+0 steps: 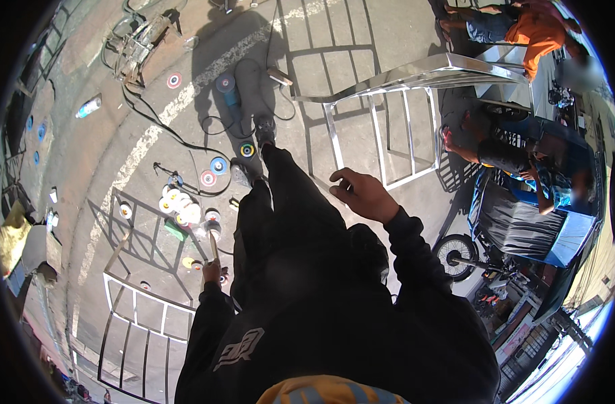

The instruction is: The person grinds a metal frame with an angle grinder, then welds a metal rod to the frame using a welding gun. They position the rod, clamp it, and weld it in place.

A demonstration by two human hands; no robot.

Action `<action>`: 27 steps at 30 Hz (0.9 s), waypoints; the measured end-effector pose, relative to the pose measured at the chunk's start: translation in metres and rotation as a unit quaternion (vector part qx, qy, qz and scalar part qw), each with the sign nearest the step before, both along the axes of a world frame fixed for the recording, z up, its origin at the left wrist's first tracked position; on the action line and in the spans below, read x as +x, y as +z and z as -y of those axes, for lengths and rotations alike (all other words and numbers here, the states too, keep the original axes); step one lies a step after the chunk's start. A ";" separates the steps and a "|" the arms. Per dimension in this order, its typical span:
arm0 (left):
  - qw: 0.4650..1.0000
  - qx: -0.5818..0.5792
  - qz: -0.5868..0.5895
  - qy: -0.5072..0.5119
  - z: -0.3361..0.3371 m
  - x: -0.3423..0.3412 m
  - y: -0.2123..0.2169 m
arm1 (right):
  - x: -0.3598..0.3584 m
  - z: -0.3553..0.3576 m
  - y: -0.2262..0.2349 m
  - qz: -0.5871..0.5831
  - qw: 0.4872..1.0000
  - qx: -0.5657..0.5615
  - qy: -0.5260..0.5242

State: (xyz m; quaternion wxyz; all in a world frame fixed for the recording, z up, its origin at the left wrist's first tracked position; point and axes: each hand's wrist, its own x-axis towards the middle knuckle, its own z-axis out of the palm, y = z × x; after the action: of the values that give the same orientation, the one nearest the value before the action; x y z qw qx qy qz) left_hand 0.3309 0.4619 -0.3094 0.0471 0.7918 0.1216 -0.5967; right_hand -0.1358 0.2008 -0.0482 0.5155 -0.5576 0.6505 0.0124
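Left hand closed round a narrow, pale, stick-like thing, far end near the heap of white round discs on the grey pavement; right hand holding nothing visible, fingers loosely bent, thumb apart, hanging near the shiny silver barred metal frame; blue-bodied power tool with a round disc lies beyond the person's shoes; green block beside the heap

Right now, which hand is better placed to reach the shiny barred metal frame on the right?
Your right hand, probably: it looks empty and nearer the frame; your left hand seems to grip a slim pale object.
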 end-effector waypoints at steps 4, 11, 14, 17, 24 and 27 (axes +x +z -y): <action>0.996 0.027 0.007 -0.087 0.026 -0.017 0.008 | -0.059 0.017 -0.157 -0.093 0.989 0.119 0.006; 0.997 0.050 0.052 -0.040 0.058 -0.027 -0.100 | -0.119 0.000 -0.347 -0.254 0.940 0.063 -0.220; 0.994 0.054 0.096 0.002 0.057 -0.044 -0.141 | -0.114 -0.004 -0.366 -0.268 0.929 0.082 -0.244; 0.991 0.071 0.099 0.051 0.053 -0.060 -0.163 | -0.110 0.002 -0.367 -0.253 0.915 0.100 -0.298; 0.987 0.120 0.075 0.072 0.046 -0.085 -0.169 | -0.098 0.008 -0.347 -0.255 0.928 0.084 -0.258; 0.990 0.109 0.074 0.058 0.047 -0.088 -0.166 | -0.097 0.007 -0.340 -0.243 0.933 0.097 -0.245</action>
State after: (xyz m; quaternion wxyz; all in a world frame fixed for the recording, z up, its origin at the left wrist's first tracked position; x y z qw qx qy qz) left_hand 0.2432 0.4150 -0.4751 0.0039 0.8260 0.2275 -0.5158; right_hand -0.2323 0.1939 -0.3885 0.3801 -0.3077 0.8682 0.0843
